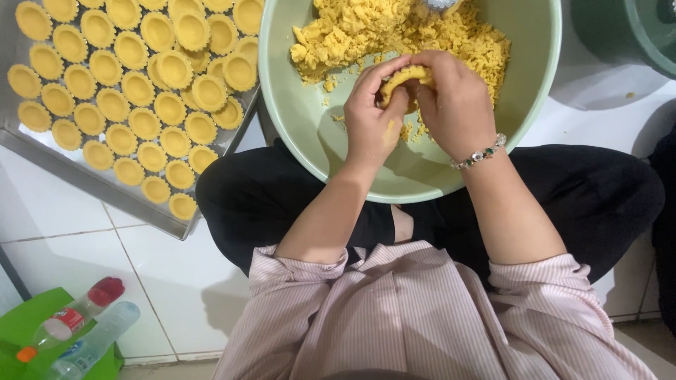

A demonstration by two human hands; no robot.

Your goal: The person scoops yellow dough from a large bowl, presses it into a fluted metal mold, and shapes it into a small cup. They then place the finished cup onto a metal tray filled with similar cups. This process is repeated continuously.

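Both hands meet over the pale green round plastic bowl (310,119) resting on the person's lap, and between them sits a small yellow fluted pastry shell (403,76). The left hand (372,119) curls its fingers closed around the shell's near side, thumb pressing against the rim; the right hand (454,98) wraps over the far side, fingers folded down onto the dough, so each grip is shut on the same piece and little of it shows — whether a metal mould lies underneath cannot be told. Behind the hands, a heap of crumbly yellow dough (408,32) fills the upper part of the bowl, with loose crumbs scattered on the bare green wall just beside the wrists. A beaded bracelet (480,153) circles the right wrist. To the left, on the white tiled floor (141,267), a flat metal baking tray (91,179) carries many finished yellow fluted shells (134,91), crowded and touching, some overlapping near the tray's right edge. As a judgement, the thin fluted wall could crack or thin out unevenly if the thumbs press too hard, and the crowded shells near the tray's edge could get dented — or tip off — when another is squeezed in.
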